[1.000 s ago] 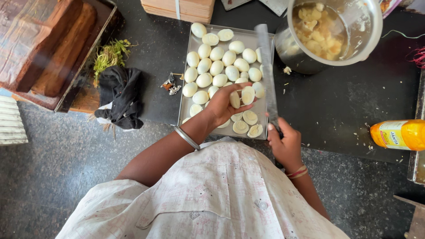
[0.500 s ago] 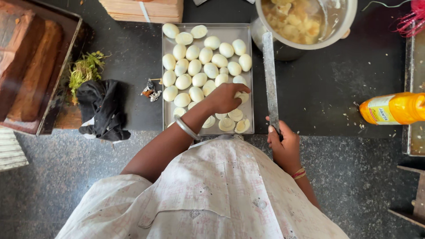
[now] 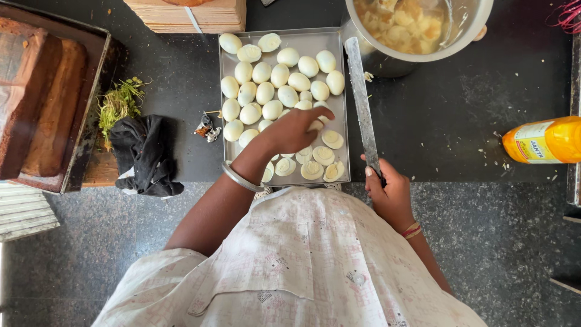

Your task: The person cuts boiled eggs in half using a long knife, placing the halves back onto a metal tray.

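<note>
A steel tray [image 3: 339, 42] on the black counter holds several peeled boiled eggs [image 3: 284, 75] at its far end and several halved eggs [image 3: 318, 163] at its near end. My left hand [image 3: 296, 130], with a metal bangle on the wrist, lies over the tray's middle, its fingertips touching an egg near the halves. My right hand [image 3: 387, 191] grips the handle of a long knife [image 3: 361, 100]. The blade points away from me along the tray's right edge.
A big steel pot [image 3: 417, 30] of pale chopped food stands at the far right of the tray. An orange bottle [image 3: 541, 140] lies at the right. A black cloth [image 3: 145, 154], herbs [image 3: 118, 103], a wooden block [image 3: 193, 15] and a tray of brown loaves [image 3: 36, 103] sit to the left.
My left hand has stayed on the eggs in the tray's middle and my right hand has kept hold of the knife. The view has shifted, so everything sits lower and further left in the picture.
</note>
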